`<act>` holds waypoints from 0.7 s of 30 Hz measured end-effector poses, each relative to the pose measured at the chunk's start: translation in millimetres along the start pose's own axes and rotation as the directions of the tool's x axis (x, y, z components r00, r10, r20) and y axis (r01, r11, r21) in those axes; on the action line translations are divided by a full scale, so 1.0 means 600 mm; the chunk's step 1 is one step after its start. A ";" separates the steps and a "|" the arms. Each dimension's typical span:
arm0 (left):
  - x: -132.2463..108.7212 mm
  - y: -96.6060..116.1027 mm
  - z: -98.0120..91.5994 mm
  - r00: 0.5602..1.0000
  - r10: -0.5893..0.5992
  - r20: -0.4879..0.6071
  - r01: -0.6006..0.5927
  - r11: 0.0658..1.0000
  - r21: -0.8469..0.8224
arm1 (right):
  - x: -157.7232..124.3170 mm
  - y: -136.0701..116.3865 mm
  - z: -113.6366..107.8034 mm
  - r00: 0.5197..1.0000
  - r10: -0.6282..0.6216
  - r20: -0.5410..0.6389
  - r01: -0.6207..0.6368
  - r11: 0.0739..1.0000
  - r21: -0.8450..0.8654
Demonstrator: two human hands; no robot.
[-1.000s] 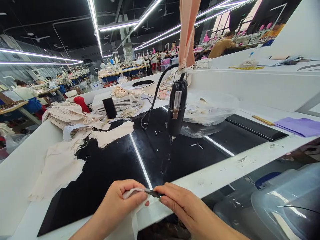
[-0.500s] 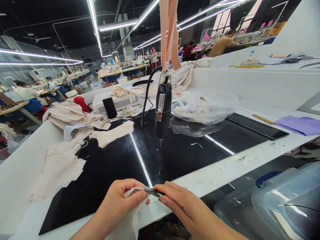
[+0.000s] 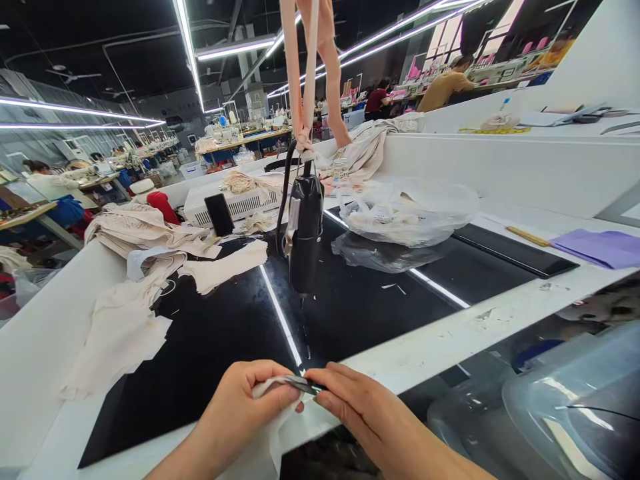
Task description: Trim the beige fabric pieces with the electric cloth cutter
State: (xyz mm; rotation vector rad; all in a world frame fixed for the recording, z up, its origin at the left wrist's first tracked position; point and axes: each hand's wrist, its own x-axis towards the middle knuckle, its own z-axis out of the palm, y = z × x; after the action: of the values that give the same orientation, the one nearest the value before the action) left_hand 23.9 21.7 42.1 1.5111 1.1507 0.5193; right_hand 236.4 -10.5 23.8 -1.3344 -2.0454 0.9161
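Note:
At the table's near edge my left hand (image 3: 253, 400) pinches a pale piece of fabric (image 3: 273, 427) that hangs down below it. My right hand (image 3: 355, 403) is closed on a small pair of dark thread snips (image 3: 304, 384), mostly covered by its fingers. The tips of the snips reach the fabric at my left thumb. Beyond both hands, a black cylindrical tool (image 3: 305, 237) with a metal lever hangs above the glossy black tabletop (image 3: 210, 347).
Pink fabric strips (image 3: 303, 80) suspend the black tool. Cut fabric pieces (image 3: 120, 327) lie along the left side. A clear plastic bag (image 3: 410, 213), a phone (image 3: 219, 215), a yellow stick (image 3: 529, 236) and purple sheets (image 3: 597, 248) are farther back. Clear bins (image 3: 565, 400) stand below right.
The hanging black tool has swung left and nearer, with its pink strips. My hands stay almost in place, the snips still at the fabric.

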 end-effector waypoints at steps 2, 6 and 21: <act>0.000 0.000 0.000 1.000 0.000 0.000 0.000 1.000 -0.006 | 0.002 -0.003 -0.003 1.000 -0.015 -0.027 0.015 1.000 -0.014; -0.001 0.000 0.001 1.000 -0.004 -0.008 0.004 1.000 -0.006 | -0.001 -0.015 -0.008 0.998 -0.023 -0.055 0.021 1.000 -0.023; 0.001 0.002 0.007 1.000 -0.008 0.024 0.008 1.000 -0.028 | 0.000 -0.009 -0.006 0.999 -0.027 0.026 0.025 0.997 0.069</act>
State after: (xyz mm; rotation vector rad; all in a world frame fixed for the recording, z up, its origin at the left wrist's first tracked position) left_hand 27.9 20.1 41.9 1.4844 1.1264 0.5086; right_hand 235.9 -11.4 30.1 -1.2629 -2.0281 0.9888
